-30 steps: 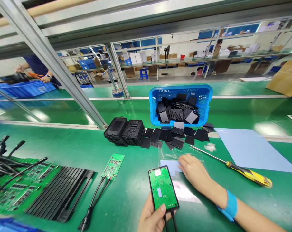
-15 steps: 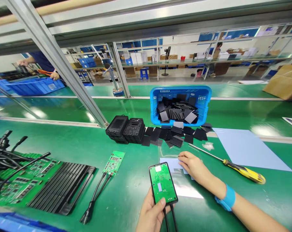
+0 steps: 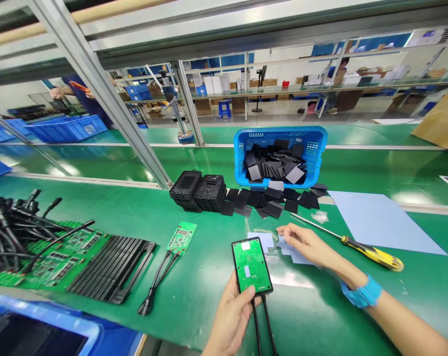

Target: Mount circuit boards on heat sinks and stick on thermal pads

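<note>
Pale blue pieces [image 3: 298, 256] under the right hand [image 3: 307, 242] have slid toward three o'clock, away from the piece beside them [image 3: 267, 242] — a gap now parts the two. That suggests one is being separated for use, though this is a judgement. Its grip is bent low over the pieces; whether the fingers pinch one or merely press it, I cannot tell. By contrast, the left hand [image 3: 231, 319] has its grip closed around the cased circuit board [image 3: 255, 262], thumb on the lower face, cables trailing toward six o'clock. Outward from that board, a second board [image 3: 183, 238] lies on the surface [image 3: 205, 287] at ten o'clock, and stacked black cases [image 3: 186, 190] at eleven. Loose black plates [image 3: 271, 207] and the blue basket [image 3: 315, 163] sit near one — the screwdriver [image 3: 372, 252] lies near three.
</note>
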### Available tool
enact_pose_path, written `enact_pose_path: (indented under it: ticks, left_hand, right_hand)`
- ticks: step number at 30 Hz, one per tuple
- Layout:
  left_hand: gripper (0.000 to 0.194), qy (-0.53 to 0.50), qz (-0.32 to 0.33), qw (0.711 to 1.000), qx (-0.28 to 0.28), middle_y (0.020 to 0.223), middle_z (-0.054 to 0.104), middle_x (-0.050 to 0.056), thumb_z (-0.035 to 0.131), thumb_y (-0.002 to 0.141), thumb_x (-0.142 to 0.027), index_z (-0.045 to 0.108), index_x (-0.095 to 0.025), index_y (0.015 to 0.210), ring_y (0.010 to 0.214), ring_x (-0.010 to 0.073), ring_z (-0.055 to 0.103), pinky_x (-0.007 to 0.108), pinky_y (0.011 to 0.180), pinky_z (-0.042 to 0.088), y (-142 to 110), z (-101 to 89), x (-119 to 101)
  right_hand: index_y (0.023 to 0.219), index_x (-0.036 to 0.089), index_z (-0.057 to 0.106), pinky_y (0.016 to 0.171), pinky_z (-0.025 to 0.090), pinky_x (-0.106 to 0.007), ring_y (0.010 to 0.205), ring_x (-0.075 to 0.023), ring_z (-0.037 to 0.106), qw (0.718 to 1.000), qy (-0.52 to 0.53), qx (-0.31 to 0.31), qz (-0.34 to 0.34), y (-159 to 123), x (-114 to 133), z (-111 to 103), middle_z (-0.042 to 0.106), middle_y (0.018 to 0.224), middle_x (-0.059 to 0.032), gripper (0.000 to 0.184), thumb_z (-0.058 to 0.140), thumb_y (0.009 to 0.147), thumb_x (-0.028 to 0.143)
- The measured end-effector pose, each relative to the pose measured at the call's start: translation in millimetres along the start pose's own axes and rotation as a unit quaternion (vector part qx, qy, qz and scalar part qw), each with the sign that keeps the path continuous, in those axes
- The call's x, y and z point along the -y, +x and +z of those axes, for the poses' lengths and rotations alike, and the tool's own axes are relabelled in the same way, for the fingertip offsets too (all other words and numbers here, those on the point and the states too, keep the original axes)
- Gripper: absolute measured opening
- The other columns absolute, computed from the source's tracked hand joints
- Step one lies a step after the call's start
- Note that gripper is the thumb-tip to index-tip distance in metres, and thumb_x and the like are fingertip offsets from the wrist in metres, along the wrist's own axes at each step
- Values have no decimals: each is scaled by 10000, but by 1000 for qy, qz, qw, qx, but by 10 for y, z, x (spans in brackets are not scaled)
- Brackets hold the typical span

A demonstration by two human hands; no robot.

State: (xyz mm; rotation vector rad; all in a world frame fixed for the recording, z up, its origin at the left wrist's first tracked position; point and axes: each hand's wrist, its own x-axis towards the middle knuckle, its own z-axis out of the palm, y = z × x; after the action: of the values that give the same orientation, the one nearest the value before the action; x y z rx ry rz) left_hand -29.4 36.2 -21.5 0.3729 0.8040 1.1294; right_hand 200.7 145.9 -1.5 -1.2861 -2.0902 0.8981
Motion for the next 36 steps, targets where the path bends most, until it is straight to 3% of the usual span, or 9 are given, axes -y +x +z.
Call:
enact_pose_path:
  ticks: [3, 7, 12, 20, 36]
  left_hand:
    - [451, 12, 2, 1000, 11, 1118, 720, 98, 769, 729, -181, 645, -197, 1162, 981, 245, 674, 371, 867, 503, -17, 10, -16]
    - [431, 25, -1, 1000, 18, 1053, 733, 94, 766, 723, -159, 649, -183, 1137, 886, 207, 680, 321, 781, 511, -22, 26, -22]
    - [410, 25, 1, 999, 23, 1033, 732, 85, 752, 725, -146, 654, -177, 1122, 862, 194, 671, 290, 744, 499, -14, 41, -26]
    - [421, 36, -2, 999, 29, 1013, 733, 81, 739, 734, -142, 638, -180, 1140, 830, 174, 657, 263, 696, 475, -6, 26, -13]
    - [449, 27, -7, 999, 37, 1043, 720, 80, 731, 746, -125, 629, -182, 1179, 860, 175, 650, 284, 735, 485, 8, 11, -5]
  right_hand:
    - [791, 217, 512, 810, 507, -383, 993, -250, 630, 998, 64, 0, 7, -61, 102, -36, 676, 1056, -112, 314, 438, 933, 486]
    - [781, 203, 579, 644, 463, -296, 707, -186, 574, 993, 116, 3, 24, -175, 380, -32, 631, 762, -26, 362, 518, 894, 541]
    - [761, 205, 652, 656, 442, -282, 706, -181, 579, 990, 130, 43, 29, -303, 603, 117, 657, 744, -7, 268, 584, 874, 439]
    - [749, 211, 658, 608, 421, -273, 659, -168, 548, 986, 143, 70, 43, -348, 560, 385, 650, 726, 2, 206, 581, 856, 369]
    - [762, 209, 691, 609, 384, -274, 664, -165, 529, 990, 135, 37, 30, -283, 527, 424, 617, 740, -8, 183, 610, 851, 347]
